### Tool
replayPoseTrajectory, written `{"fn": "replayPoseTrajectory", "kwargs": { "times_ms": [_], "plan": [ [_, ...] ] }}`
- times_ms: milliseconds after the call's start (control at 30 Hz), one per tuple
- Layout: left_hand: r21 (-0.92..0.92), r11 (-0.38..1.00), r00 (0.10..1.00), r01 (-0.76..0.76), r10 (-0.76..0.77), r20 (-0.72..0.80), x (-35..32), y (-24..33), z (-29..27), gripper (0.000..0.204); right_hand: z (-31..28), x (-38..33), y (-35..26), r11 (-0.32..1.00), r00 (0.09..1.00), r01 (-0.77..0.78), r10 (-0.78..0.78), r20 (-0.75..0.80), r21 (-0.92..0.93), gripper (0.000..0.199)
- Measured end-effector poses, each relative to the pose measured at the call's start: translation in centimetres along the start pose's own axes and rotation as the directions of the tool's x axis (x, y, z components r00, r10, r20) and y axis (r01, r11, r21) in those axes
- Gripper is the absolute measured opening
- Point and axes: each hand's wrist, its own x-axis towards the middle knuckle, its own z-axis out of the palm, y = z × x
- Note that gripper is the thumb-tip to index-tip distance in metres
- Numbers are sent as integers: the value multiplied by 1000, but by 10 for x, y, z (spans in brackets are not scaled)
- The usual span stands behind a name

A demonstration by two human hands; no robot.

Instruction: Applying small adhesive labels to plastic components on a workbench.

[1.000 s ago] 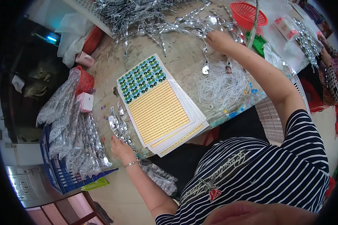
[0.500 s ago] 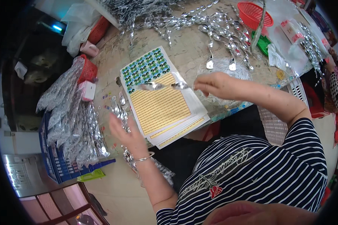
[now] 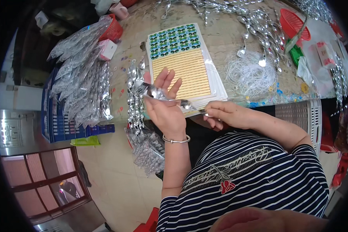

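A shiny silver twisted foil strip [image 3: 155,92] stretches between my hands above the sheets' near end. My right hand [image 3: 225,113] pinches its right end between thumb and fingers. My left hand [image 3: 168,112] is palm up with fingers spread, and the strip crosses it without the fingers closing round. Beneath lies a sticker sheet [image 3: 181,72] on a stack of sheets. Rows of round green-and-blue stickers [image 3: 174,40] fill its far part; the nearer part is bare yellow with dark lines. Several silver twisted strips [image 3: 135,102] hang over the table edge beside my left hand.
Clear-wrapped silver bundles [image 3: 79,81] are piled over a blue crate [image 3: 58,127] at left. White stringy material [image 3: 248,73] lies right of the sheets. More silver strips [image 3: 255,23] spread across the far table [image 3: 216,38]. A red basket [image 3: 295,25] stands far right.
Both hands have come nearer to my body. My left hand has turned palm up under the strip, and my right hand now pinches the strip's end. The view has shifted.
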Motion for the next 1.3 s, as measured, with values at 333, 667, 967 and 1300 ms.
{"fn": "replayPoseTrajectory", "kwargs": {
  "times_ms": [333, 667, 967, 1300],
  "plan": [
    [53, 997, 967, -57, 68, -245, -6, 7, 2, 45, 13, 18, 6, 998, 1000, 26, -25, 16, -50, 25],
    [419, 879, 973, 225, -221, -60, -16, 11, -42, 27, -87, 108, 18, 346, 627, 32, -738, -251, -938, 23],
    [493, 739, 863, 460, -502, -52, -39, 0, -63, 21, -97, 137, 12, 333, 726, -144, -605, -328, -932, 17],
    [501, 750, 870, 433, -493, -13, -37, 0, -33, 41, -18, 44, -41, 777, 928, 233, -357, -104, -584, 11]
  ]
}}
